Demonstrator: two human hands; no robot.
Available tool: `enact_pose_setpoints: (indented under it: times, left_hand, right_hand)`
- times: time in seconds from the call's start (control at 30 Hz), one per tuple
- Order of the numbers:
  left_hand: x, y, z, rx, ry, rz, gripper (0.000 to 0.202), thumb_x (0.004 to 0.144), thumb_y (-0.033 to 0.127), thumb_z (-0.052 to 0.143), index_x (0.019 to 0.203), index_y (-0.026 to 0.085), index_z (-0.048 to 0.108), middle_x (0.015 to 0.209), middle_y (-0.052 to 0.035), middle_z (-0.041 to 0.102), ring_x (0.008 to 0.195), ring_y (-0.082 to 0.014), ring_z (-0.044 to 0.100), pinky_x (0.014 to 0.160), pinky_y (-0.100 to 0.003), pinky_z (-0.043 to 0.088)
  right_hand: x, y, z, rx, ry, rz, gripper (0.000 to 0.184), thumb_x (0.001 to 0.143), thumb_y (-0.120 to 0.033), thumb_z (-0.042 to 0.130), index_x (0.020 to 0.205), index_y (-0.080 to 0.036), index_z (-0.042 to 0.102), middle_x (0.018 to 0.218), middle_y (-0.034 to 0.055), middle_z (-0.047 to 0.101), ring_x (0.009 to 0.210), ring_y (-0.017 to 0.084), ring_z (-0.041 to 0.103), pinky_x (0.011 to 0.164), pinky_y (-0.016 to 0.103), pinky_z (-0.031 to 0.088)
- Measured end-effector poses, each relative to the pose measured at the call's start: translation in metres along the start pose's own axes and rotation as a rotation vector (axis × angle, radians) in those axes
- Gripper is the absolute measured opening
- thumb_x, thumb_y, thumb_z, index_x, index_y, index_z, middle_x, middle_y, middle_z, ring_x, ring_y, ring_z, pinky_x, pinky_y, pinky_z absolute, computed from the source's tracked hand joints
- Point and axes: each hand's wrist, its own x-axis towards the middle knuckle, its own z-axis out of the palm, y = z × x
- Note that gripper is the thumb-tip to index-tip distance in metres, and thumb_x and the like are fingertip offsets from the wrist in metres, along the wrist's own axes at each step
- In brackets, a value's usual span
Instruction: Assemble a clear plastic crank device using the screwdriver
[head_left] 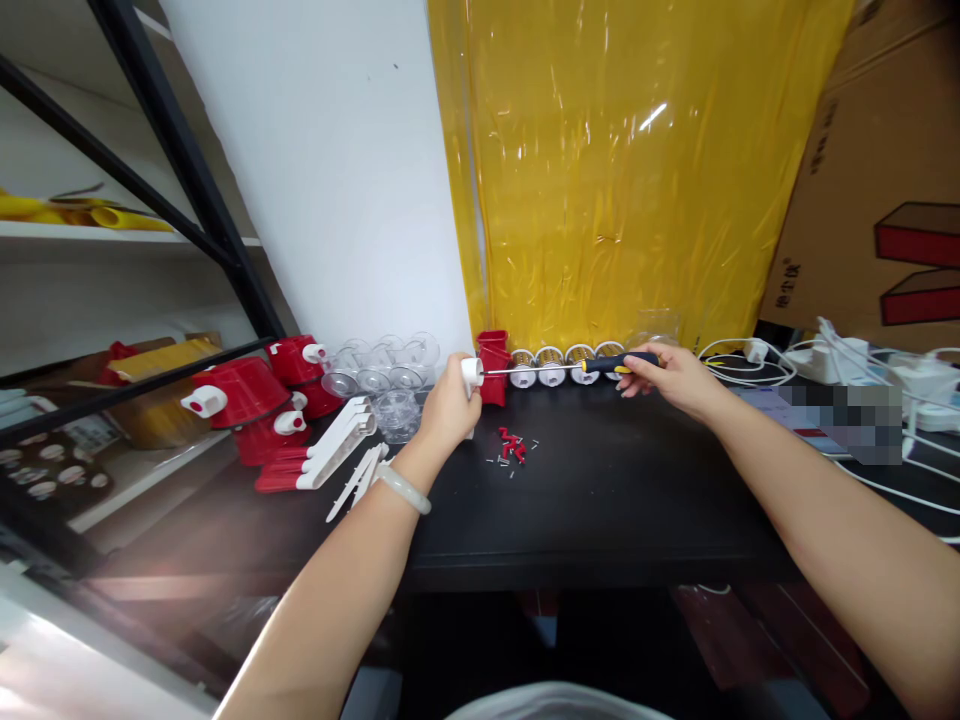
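My left hand [444, 405] is closed around a white plastic part [472, 373] with a round open end facing right; the hand covers most of it. In my right hand [664, 375], the fingers grip a screwdriver [611, 364] by its dark blue and yellow handle. Its long shaft lies level and points left, with the tip at the opening of the white part. Behind them stands a red plastic piece [493, 350]. Several white-rimmed metallic cylinders [551, 368] line up beyond the shaft. Small red pieces [512, 443] and loose screws [503, 462] lie on the black table [600, 500].
At the left are red housings [244, 392] with white spouts, white handles [337, 440] with red ends, thin white strips [358, 480] and clear plastic cups [382, 365]. White cables and chargers [840, 355] lie right, beside a flat screen device [780, 410]. A cardboard box [847, 170] stands behind.
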Motion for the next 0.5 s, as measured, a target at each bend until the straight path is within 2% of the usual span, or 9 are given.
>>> enact_pose_setpoints:
  times: [0.13, 0.33, 0.4, 0.5]
  left_hand:
    - [-0.0016, 0.0018, -0.0001, 0.008, -0.006, 0.012, 0.046, 0.083, 0.019, 0.053, 0.127, 0.023, 0.042, 0.103, -0.0082, 0.066, 0.091, -0.0268, 0.065, 0.074, -0.035, 0.047]
    - [-0.0035, 0.0022, 0.0005, 0.019, -0.002, 0.042, 0.047, 0.082, 0.019, 0.053, 0.127, 0.024, 0.042, 0.103, -0.0075, 0.066, 0.091, -0.0269, 0.065, 0.074, -0.035, 0.047]
    - [-0.0036, 0.0025, 0.0002, 0.029, -0.002, 0.037, 0.047, 0.082, 0.019, 0.053, 0.128, 0.024, 0.042, 0.105, -0.0078, 0.066, 0.091, -0.0269, 0.065, 0.074, -0.035, 0.047]
    - [-0.0036, 0.0033, -0.0003, 0.035, -0.007, 0.028, 0.047, 0.082, 0.018, 0.054, 0.128, 0.024, 0.042, 0.106, -0.0083, 0.066, 0.092, -0.027, 0.065, 0.075, -0.035, 0.047]
  right_hand:
    - [-0.002, -0.0028, -0.0004, -0.01, -0.023, 0.052, 0.054, 0.066, -0.073, 0.069, 0.073, -0.021, 0.057, 0.051, 0.0013, 0.064, 0.041, 0.014, 0.058, 0.043, 0.025, 0.044]
    - [-0.005, -0.004, -0.0012, -0.165, 0.007, 0.138, 0.06, 0.08, -0.076, 0.05, 0.063, -0.018, 0.056, 0.034, -0.0013, 0.047, 0.029, 0.009, 0.042, 0.039, 0.025, 0.034]
    - [-0.0041, -0.0023, 0.0, -0.165, -0.004, 0.17, 0.061, 0.081, -0.076, 0.049, 0.062, -0.019, 0.055, 0.034, -0.0008, 0.046, 0.029, 0.01, 0.042, 0.039, 0.025, 0.034]
    - [-0.0021, 0.0, 0.0036, -0.031, -0.017, 0.162, 0.053, 0.078, -0.072, 0.057, 0.073, -0.02, 0.054, 0.047, 0.0009, 0.059, 0.038, 0.012, 0.054, 0.043, 0.025, 0.041]
